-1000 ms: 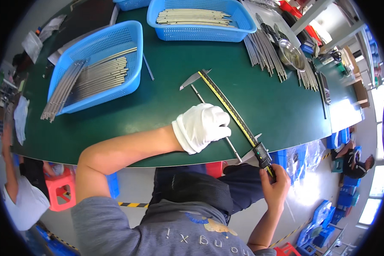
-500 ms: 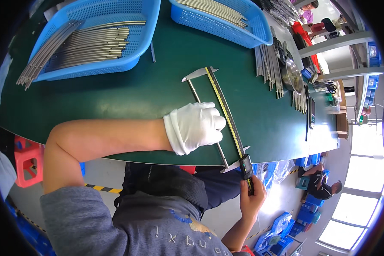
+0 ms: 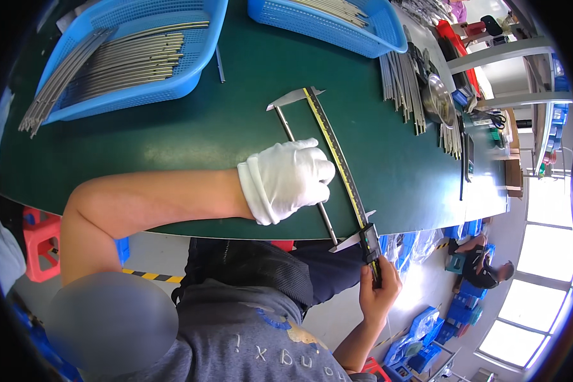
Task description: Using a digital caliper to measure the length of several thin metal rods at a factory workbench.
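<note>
My left hand (image 3: 293,181), in a white glove, is closed around a thin metal rod (image 3: 326,223) over the green table. A long digital caliper (image 3: 337,156) lies alongside, with the rod's ends at its two widely spread jaws. Whether both jaws touch the rod is too small to tell. My bare right hand (image 3: 381,293) grips the caliper's near end, just below its display slider, past the table's front edge. The gloved fingers hide the middle of the rod.
A blue basket (image 3: 194,79) at far left holds many metal rods, some overhanging its side. Another blue basket (image 3: 337,38) of rods stands behind. Loose rods (image 3: 402,89) and a metal bowl (image 3: 438,102) lie to the right. A person (image 3: 481,264) sits beyond the table.
The whole view has shifted slightly, with the table's things a little higher in it. Both hands keep the same grips on the rod and the caliper.
</note>
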`<action>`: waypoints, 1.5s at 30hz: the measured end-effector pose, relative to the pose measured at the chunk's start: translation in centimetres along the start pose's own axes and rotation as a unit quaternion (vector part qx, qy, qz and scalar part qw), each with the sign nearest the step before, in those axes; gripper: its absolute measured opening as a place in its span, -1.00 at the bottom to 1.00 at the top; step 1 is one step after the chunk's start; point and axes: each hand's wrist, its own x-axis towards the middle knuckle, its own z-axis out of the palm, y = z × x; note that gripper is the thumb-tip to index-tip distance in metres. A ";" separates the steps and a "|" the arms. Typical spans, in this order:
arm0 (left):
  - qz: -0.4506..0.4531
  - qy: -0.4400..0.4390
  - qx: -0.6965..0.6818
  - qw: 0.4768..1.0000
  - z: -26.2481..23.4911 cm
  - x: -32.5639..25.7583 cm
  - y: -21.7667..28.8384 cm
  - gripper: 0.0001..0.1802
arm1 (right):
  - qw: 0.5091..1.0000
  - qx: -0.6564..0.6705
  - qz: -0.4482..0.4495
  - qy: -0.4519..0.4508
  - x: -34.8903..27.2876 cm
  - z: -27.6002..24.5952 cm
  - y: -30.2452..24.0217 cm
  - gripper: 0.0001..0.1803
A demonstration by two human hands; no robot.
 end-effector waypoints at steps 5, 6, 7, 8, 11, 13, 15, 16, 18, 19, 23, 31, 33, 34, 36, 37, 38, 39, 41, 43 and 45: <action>-0.008 -0.008 -0.015 1.000 0.0 0.0 0.0 -0.91 | 1.000 0.003 -0.001 -0.007 -0.3 -0.3 0.1 -0.68; -0.007 -0.015 -0.019 1.000 -0.1 0.0 0.0 -0.91 | 1.000 0.005 0.003 -0.008 -0.4 -0.4 0.2 -0.67; -0.003 -0.014 -0.010 1.000 -0.2 0.1 -0.2 -0.90 | 1.000 0.006 0.012 -0.008 -0.2 -0.2 0.4 -0.67; 0.002 -0.017 -0.009 1.000 -0.2 0.2 -0.1 -0.89 | 1.000 0.010 -0.009 0.002 -0.3 -0.2 0.7 -0.68; 0.003 -0.039 -0.009 0.999 -0.6 0.1 -0.5 -0.88 | 1.000 0.005 0.008 -0.008 -0.3 -0.2 0.1 -0.70; -0.014 -0.069 -0.021 0.997 -1.2 0.4 -0.5 -0.83 | 1.000 0.008 0.010 -0.002 -0.4 -0.1 0.0 -0.69; -0.004 -0.074 -0.009 0.997 -1.6 0.5 -0.4 -0.80 | 1.000 0.008 0.010 0.002 -0.6 -0.1 -0.2 -0.69; -0.016 -0.079 -0.009 0.997 -1.8 0.5 -0.2 -0.79 | 1.000 0.012 -0.005 0.005 -0.7 0.0 -0.3 -0.69; -0.013 -0.089 -0.012 0.996 -2.0 0.6 -0.2 -0.79 | 1.000 0.015 0.009 0.009 -1.1 0.0 -0.4 -0.69; -0.014 -0.091 -0.007 0.996 -1.9 0.6 -0.3 -0.79 | 1.000 0.018 0.012 0.011 -1.3 0.0 -0.4 -0.69; -0.002 -0.093 0.013 0.996 -2.3 0.5 0.1 -0.76 | 1.000 0.015 0.020 0.009 -1.9 -0.1 -0.7 -0.67; -0.001 -0.106 0.008 0.994 -2.6 0.6 0.3 -0.69 | 0.999 0.015 0.038 0.013 -2.3 0.0 -1.0 -0.67; -0.007 -0.104 0.003 0.995 -2.5 0.6 0.3 -0.69 | 0.999 0.015 0.043 0.016 -2.4 0.0 -1.1 -0.67; -0.003 -0.104 -0.001 0.995 -2.5 0.6 0.3 -0.69 | 0.999 0.015 0.047 0.017 -2.4 0.1 -1.1 -0.68; -0.002 -0.101 -0.004 0.995 -2.5 0.6 0.2 -0.69 | 0.998 0.011 0.055 0.023 -2.4 0.2 -1.2 -0.68; 0.004 -0.101 -0.008 0.995 -2.6 0.6 0.1 -0.69 | 0.998 0.008 0.064 0.017 -2.5 0.3 -1.2 -0.68; -0.009 -0.116 -0.011 0.993 -2.8 0.6 0.1 -0.68 | 0.997 0.005 0.073 0.011 -2.5 0.4 -1.1 -0.68; -0.019 -0.130 -0.010 0.991 -3.1 0.7 0.3 -0.67 | 0.997 0.002 0.077 0.020 -2.6 0.4 -1.2 -0.68; 0.009 -0.129 0.000 0.992 -3.3 1.0 0.8 -0.67 | 0.997 0.013 0.070 0.029 -2.7 0.5 -1.2 -0.70; -0.007 -0.134 0.008 0.991 -3.5 1.1 0.8 -0.67 | 0.997 0.006 0.076 0.031 -2.4 0.5 -1.3 -0.71; 0.006 -0.145 0.007 0.989 -3.4 1.2 0.8 -0.66 | 0.997 -0.003 0.073 0.007 -2.3 0.5 -1.4 -0.70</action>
